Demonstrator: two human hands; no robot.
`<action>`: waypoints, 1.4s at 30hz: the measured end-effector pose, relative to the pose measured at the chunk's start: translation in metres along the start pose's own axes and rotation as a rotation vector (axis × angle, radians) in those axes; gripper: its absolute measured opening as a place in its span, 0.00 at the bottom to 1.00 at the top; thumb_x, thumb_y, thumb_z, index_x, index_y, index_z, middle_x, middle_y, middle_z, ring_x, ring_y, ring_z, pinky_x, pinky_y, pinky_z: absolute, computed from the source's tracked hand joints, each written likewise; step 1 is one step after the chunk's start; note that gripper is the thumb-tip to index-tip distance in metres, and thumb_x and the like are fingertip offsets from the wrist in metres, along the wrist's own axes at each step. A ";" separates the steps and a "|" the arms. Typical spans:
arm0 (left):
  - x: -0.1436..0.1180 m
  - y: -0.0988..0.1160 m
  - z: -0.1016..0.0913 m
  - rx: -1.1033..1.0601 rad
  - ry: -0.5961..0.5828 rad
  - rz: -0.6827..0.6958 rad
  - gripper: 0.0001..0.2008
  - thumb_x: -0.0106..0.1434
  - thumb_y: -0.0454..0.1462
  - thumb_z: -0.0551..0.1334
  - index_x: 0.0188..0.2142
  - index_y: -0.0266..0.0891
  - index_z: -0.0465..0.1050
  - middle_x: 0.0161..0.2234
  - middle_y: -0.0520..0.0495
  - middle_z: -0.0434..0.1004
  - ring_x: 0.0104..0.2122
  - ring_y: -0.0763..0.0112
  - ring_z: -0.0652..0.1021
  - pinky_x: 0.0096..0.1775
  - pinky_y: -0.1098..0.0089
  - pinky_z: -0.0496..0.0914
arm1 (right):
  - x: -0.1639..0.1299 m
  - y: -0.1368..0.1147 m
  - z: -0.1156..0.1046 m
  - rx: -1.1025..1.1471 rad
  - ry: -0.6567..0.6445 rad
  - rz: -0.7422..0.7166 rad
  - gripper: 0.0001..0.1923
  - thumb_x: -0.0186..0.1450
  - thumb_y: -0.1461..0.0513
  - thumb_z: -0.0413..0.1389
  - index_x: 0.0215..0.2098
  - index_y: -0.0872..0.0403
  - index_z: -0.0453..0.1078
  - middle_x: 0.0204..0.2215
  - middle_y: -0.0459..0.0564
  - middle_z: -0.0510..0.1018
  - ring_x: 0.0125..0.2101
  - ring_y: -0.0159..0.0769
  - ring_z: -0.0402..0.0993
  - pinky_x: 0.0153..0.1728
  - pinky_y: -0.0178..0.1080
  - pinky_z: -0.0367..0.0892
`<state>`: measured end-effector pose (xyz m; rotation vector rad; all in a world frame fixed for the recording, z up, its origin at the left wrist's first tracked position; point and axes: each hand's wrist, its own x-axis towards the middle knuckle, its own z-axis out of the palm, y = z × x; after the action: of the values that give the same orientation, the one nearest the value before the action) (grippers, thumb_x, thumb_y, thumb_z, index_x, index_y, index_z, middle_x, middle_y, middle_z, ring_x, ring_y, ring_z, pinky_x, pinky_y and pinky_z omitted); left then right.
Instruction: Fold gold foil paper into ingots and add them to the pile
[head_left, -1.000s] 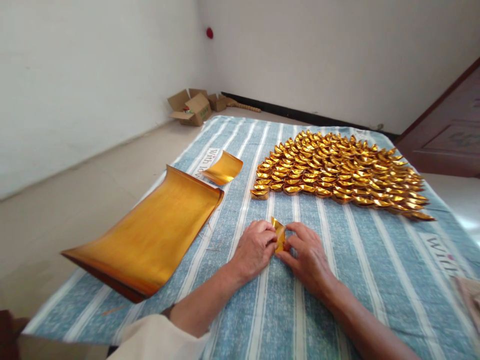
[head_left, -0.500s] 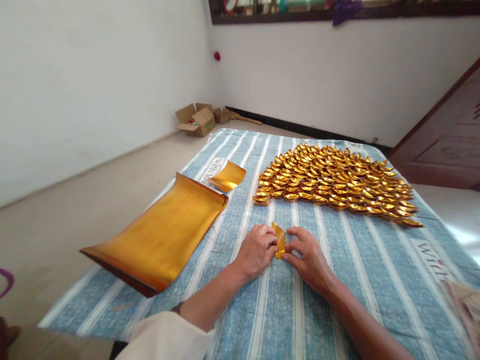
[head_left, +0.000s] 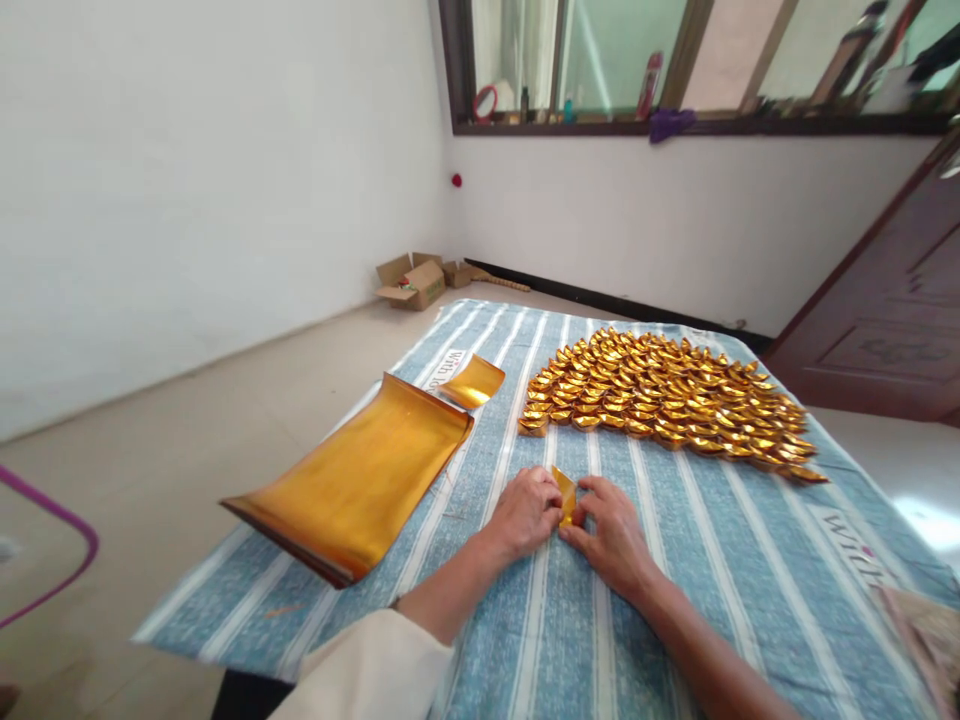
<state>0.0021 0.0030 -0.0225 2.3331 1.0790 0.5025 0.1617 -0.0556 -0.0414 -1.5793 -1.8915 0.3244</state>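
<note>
A small folded piece of gold foil paper (head_left: 567, 492) stands between my two hands, just above the striped cloth. My left hand (head_left: 528, 510) pinches its left side with the fingers curled. From the right, my right hand (head_left: 609, 528) grips the lower edge between thumb and fingers. To the left lies a stack of large gold foil paper sheets (head_left: 367, 480) with curling edges. A smaller gold sheet (head_left: 475, 382) rests at the stack's far end. Beyond my right hand, many folded gold paper ingots (head_left: 660, 400) sit packed in rows.
The table wears a blue and white striped cloth (head_left: 510, 640). Open cardboard boxes (head_left: 412, 283) stand on the floor in the far corner. A window ledge (head_left: 570, 128) with bottles is on the back wall. A brown door (head_left: 885, 310) is at right, a purple tube (head_left: 91, 540) at left.
The camera has tilted up, so the table sits lower and more of the window shows. Both hands stay on the small foil piece, with the right fingers slightly closer in.
</note>
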 end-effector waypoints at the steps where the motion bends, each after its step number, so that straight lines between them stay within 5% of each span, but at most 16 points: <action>1: 0.000 0.000 0.000 0.002 -0.003 -0.004 0.05 0.54 0.29 0.62 0.28 0.38 0.77 0.37 0.47 0.74 0.41 0.65 0.72 0.44 0.66 0.66 | 0.001 -0.002 0.000 -0.007 -0.011 0.016 0.06 0.54 0.64 0.62 0.23 0.54 0.69 0.47 0.54 0.72 0.47 0.47 0.69 0.48 0.50 0.63; 9: 0.007 0.003 -0.003 0.007 -0.018 -0.077 0.05 0.52 0.30 0.62 0.24 0.38 0.76 0.32 0.48 0.73 0.37 0.66 0.73 0.40 0.70 0.65 | 0.010 -0.009 -0.006 -0.034 -0.134 0.113 0.04 0.55 0.62 0.61 0.23 0.52 0.73 0.48 0.54 0.73 0.49 0.47 0.68 0.50 0.47 0.61; 23: 0.013 0.004 -0.010 -0.106 0.161 -0.348 0.05 0.54 0.30 0.57 0.27 0.36 0.71 0.24 0.51 0.72 0.27 0.72 0.73 0.31 0.73 0.63 | -0.003 0.003 0.007 0.084 0.079 0.022 0.06 0.53 0.65 0.63 0.22 0.52 0.71 0.45 0.53 0.74 0.46 0.49 0.69 0.48 0.51 0.63; 31: 0.014 0.008 -0.019 -0.574 0.017 -0.574 0.08 0.57 0.38 0.56 0.31 0.36 0.71 0.26 0.48 0.75 0.25 0.68 0.78 0.18 0.76 0.61 | -0.002 -0.004 -0.006 0.185 0.162 -0.224 0.06 0.62 0.65 0.56 0.27 0.52 0.69 0.45 0.52 0.73 0.47 0.41 0.70 0.45 0.43 0.69; 42: 0.006 0.015 -0.029 -0.847 -0.179 -0.730 0.14 0.60 0.44 0.55 0.29 0.35 0.69 0.24 0.46 0.77 0.19 0.72 0.76 0.14 0.78 0.59 | 0.001 -0.020 -0.012 -0.001 0.336 -0.608 0.05 0.64 0.70 0.55 0.38 0.58 0.71 0.40 0.57 0.76 0.46 0.41 0.72 0.46 0.43 0.73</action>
<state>-0.0003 0.0080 0.0098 1.1329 1.2151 0.3477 0.1532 -0.0619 -0.0207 -0.9157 -1.9793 -0.1955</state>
